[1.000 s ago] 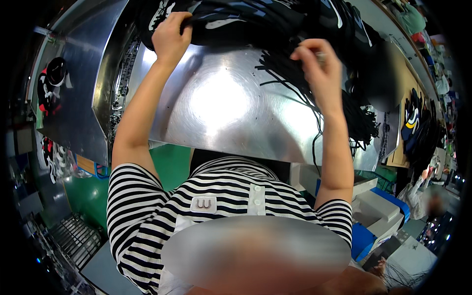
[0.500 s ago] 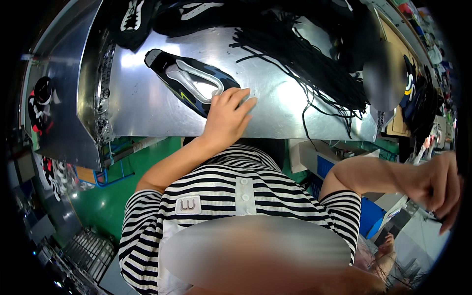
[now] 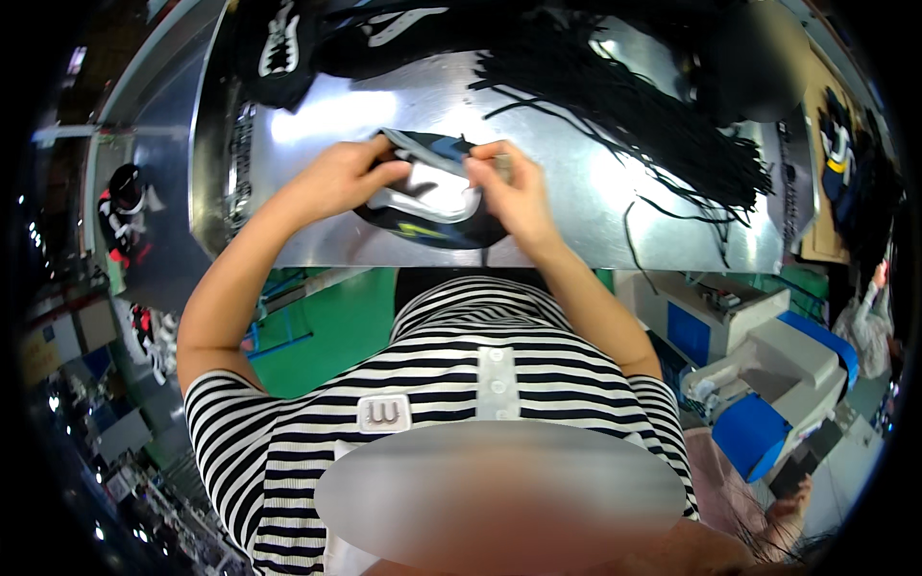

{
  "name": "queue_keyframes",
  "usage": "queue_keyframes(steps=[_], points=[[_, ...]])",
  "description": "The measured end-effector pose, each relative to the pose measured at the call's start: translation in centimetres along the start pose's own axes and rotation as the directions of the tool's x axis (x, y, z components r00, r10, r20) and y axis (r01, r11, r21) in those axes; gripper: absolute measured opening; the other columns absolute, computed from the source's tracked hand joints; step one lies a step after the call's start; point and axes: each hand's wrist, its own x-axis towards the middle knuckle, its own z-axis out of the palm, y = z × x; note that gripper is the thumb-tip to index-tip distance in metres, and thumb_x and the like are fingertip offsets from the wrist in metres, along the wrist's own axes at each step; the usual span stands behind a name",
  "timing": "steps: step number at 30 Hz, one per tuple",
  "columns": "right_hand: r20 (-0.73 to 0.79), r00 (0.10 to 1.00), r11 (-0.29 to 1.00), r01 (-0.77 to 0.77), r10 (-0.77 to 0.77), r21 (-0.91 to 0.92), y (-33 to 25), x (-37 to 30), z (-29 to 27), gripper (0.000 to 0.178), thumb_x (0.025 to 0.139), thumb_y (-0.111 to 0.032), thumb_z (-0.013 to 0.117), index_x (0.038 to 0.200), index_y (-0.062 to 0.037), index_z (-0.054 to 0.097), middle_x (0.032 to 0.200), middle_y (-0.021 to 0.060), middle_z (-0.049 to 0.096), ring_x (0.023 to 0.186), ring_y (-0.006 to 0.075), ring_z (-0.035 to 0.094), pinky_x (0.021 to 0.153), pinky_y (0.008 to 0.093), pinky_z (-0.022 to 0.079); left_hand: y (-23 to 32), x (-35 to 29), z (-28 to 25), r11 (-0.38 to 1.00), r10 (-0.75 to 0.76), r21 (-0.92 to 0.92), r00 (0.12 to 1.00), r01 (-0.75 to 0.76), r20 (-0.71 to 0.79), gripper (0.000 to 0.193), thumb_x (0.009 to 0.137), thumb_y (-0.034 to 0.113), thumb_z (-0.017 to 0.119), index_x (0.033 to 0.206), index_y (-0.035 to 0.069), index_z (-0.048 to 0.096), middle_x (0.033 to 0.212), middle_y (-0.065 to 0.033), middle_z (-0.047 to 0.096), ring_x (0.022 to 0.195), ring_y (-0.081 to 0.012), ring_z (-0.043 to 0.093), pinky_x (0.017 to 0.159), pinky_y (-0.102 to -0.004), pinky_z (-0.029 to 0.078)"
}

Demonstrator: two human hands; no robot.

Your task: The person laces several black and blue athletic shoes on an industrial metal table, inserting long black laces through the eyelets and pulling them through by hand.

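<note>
A black shoe upper [image 3: 451, 233] with grey, dark blue and yellow-green parts lies near the front edge of the metal table, its wide opening facing up. My left hand [image 3: 357, 175] pinches its rim on the left side, the thumb pointing into the opening. On the right side, my right hand [image 3: 514, 192] has its thumb and forefinger closed together at the rim. Whether a lace or other small piece is between those fingers cannot be made out.
A thick bundle of black laces [image 3: 634, 115] spreads across the right of the metal table [image 3: 567, 221], some ends hanging over its front edge. More black uppers [image 3: 280, 48] lie along the back. A grey and blue machine [image 3: 768, 370] stands at the lower right.
My right hand has come in from the far right to the upper. My left hand has shifted to the upper's left side, and the upper has turned more crosswise.
</note>
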Motion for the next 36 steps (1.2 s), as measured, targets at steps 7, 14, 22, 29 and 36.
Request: queue_keyframes(steps=[7, 14, 22, 29, 36], points=[[-0.085, 0.985, 0.983, 0.157, -0.149, 0.098, -0.4, 0.6, -0.4, 0.013, 0.098, -0.016, 0.061, 0.102, -0.0036, 0.062, 0.078, -0.0018, 0.062, 0.055, -0.001, 0.039, 0.048, 0.0156, 0.03, 2.0, 4.5, 5.8, 0.589, -0.035, -0.714, 0.895, 0.378, 0.445, 0.071, 0.098, 0.066, 0.041, 0.114, -0.002, 0.058, 0.107, -0.0068, 0.063, 0.101, -0.0143, 0.059, 0.092, -0.0262, 0.046], [0.037, 0.999, 0.949, 0.022, -0.035, 0.315, -3.1, -3.3, -1.2, 0.013, 0.098, -0.012, 0.061, 0.104, -0.0006, 0.063, 0.076, 0.0033, 0.065, 0.049, 0.0001, 0.037, 0.046, 0.0153, 0.026, 1.9, 1.5, 8.0, 0.435, -0.059, -0.892, 0.993, 0.122, 0.106, 0.071, 0.099, 0.049, 0.053, 0.137, -0.01, 0.047, 0.131, -0.0228, 0.057, 0.123, -0.0264, 0.056, 0.109, -0.0355, 0.04], [0.074, 0.997, 0.981, 0.015, -0.029, 0.193, -2.9, -2.9, -1.2, 0.013, 0.097, -0.013, 0.062, 0.097, -0.0008, 0.067, 0.071, 0.002, 0.064, 0.051, 0.0003, 0.038, 0.046, 0.0163, 0.025, 4.3, 0.8, 10.4, 0.156, -0.053, -0.954, 0.962, -0.257, -0.268, 0.029, 0.099, 0.022, 0.063, 0.116, -0.001, 0.067, 0.109, -0.008, 0.069, 0.1, -0.0143, 0.065, 0.089, -0.0257, 0.052], [0.03, 0.998, 0.998, 0.055, -0.055, 0.006, -3.5, -3.5, -1.0, 0.013, 0.096, -0.013, 0.064, 0.094, -0.0004, 0.067, 0.069, 0.0012, 0.064, 0.058, 0.0018, 0.049, 0.053, 0.0173, 0.035, 4.6, 0.6, 10.9, 0.52, -0.038, -0.775, 0.896, -0.361, -0.442, 0.022, 0.098, 0.02, 0.063, 0.104, 0.001, 0.072, 0.09, 0.0018, 0.07, 0.08, -0.0048, 0.061, 0.07, -0.0207, 0.049], [0.066, 0.996, 0.967, 0.074, -0.059, -0.245, -4.3, -4.3, -1.0, 0.015, 0.098, -0.014, 0.062, 0.097, 0.0011, 0.063, 0.075, 0.0027, 0.066, 0.065, 0.0039, 0.055, 0.058, 0.0187, 0.042, 4.6, 0.5, 11.4, 0.555, -0.06, -0.76, 0.895, -0.339, -0.443, 0.023, 0.099, 0.02, 0.061, 0.107, 0.001, 0.071, 0.093, -0.0002, 0.072, 0.081, -0.0063, 0.063, 0.071, -0.0226, 0.051]])
